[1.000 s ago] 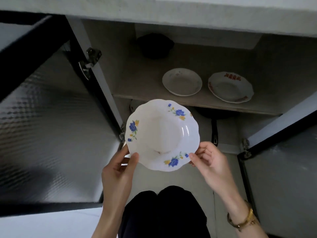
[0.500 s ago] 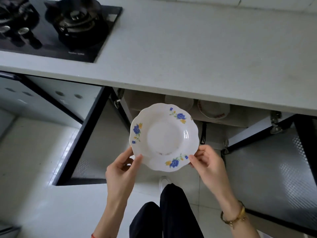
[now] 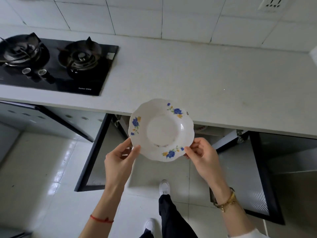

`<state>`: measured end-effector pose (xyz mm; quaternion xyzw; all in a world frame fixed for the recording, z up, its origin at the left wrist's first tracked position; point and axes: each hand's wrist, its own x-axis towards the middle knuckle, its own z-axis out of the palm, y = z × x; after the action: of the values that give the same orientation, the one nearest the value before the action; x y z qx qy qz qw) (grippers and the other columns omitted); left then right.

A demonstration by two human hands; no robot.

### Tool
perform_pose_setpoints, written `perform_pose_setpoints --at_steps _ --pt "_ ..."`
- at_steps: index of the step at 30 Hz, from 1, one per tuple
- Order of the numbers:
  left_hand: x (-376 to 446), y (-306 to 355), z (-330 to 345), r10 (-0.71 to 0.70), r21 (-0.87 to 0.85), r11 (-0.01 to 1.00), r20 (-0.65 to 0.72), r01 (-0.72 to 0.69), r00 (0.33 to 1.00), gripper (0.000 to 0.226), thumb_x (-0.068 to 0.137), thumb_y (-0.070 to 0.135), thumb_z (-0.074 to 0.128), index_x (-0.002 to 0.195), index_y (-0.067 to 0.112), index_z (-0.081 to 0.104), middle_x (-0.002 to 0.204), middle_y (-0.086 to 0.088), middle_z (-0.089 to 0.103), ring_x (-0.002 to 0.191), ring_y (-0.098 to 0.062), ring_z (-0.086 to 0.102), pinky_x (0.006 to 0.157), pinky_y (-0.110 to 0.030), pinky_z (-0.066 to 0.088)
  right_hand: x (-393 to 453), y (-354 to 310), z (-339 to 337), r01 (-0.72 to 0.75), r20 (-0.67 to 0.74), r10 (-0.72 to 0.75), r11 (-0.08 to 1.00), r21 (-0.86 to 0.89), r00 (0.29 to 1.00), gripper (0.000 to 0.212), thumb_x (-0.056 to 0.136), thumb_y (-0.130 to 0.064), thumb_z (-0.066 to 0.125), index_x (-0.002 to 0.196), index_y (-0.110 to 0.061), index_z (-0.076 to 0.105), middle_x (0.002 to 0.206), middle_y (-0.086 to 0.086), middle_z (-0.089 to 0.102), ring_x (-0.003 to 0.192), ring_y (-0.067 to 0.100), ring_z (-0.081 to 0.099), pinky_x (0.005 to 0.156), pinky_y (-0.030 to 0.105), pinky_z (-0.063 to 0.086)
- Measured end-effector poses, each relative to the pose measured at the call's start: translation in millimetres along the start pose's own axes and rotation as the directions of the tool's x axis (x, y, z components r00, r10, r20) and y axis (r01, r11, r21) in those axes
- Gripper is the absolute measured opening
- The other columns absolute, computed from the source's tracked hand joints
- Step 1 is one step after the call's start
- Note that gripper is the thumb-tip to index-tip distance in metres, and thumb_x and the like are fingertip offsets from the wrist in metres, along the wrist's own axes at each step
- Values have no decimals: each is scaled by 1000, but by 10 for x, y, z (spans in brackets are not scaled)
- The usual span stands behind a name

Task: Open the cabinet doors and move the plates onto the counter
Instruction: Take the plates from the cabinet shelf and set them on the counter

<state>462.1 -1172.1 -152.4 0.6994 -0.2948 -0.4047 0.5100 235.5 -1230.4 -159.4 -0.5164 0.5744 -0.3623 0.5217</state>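
Note:
A white scalloped plate with blue flowers [image 3: 161, 129] hangs level in front of the counter's front edge, its far rim overlapping the pale counter [image 3: 214, 79]. My left hand [image 3: 120, 158] pinches its near left rim and my right hand [image 3: 200, 152] pinches its near right rim. Both cabinet doors below stand open: the left door [image 3: 92, 155] and the right door [image 3: 264, 177]. Under the counter edge a sliver of another plate with red marks [image 3: 200, 128] shows on the cabinet shelf; the rest of the cabinet's inside is hidden.
A black two-burner gas hob [image 3: 51, 62] sits in the counter at the left. White wall tiles and a socket [image 3: 272, 4] rise behind. My legs and white shoes [image 3: 164, 186] stand on the tiled floor between the open doors.
I have risen from a crouch, and the plate has come up out of the cabinet to counter height. The cabinet shelf with two other plates has dropped out of sight.

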Motion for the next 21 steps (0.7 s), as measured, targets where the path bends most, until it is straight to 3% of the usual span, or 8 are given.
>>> perform_pose_setpoints --at_steps 5,8,11,14,16,19,21 --pt "164 235 218 26 -23 999 11 -26 1000 30 77 31 72 101 48 72 68 -1 59 57 -13 39 56 -22 39 279 -190 -158 10 1 -10 1000 -14 1000 15 87 -7 68 99 -10 61 88 5 71 75 12 71 65 17 56" --pt "276 347 343 22 -54 998 8 -22 1000 35 73 33 70 107 41 73 82 -12 73 70 -21 58 80 -41 56 475 -258 -229 24 4 -24 999 -33 1000 13 87 -8 67 97 -13 62 86 2 72 73 9 70 64 16 55" --pt "418 422 409 35 -55 998 2 -35 999 37 73 33 70 109 36 73 87 -17 74 74 -30 61 87 -55 54 674 -320 -254 51 14 -51 997 -57 999 12 87 -9 68 95 -14 61 83 2 72 67 8 69 61 15 54" --pt "574 483 434 49 -37 998 4 -49 999 32 75 33 70 106 41 73 84 -16 72 74 -34 61 88 -48 52 869 -371 -229 73 29 -71 994 -78 997 11 87 -10 67 95 -12 61 84 5 72 68 12 70 63 20 56" --pt "695 529 435 53 -31 998 -3 -53 999 30 73 35 70 101 46 73 87 -9 74 76 -23 63 87 -40 51 1010 -405 -189 80 31 -77 993 -89 997 12 87 -11 68 96 -11 60 84 5 72 70 13 71 64 21 57" --pt "950 583 426 43 -40 998 25 -42 999 31 80 24 73 109 34 73 90 -3 77 93 -29 70 93 -38 53 1248 -464 -88 80 29 -77 992 -97 997 11 87 -12 68 95 -13 60 84 3 71 71 14 72 66 25 59" --pt "1167 609 413 12 -22 1000 31 -11 999 32 82 19 72 113 28 72 89 -7 77 92 -35 69 91 -42 54 1419 -495 -11 82 21 -80 991 -106 997 11 87 -12 68 94 -13 60 82 2 71 69 11 71 64 23 58"
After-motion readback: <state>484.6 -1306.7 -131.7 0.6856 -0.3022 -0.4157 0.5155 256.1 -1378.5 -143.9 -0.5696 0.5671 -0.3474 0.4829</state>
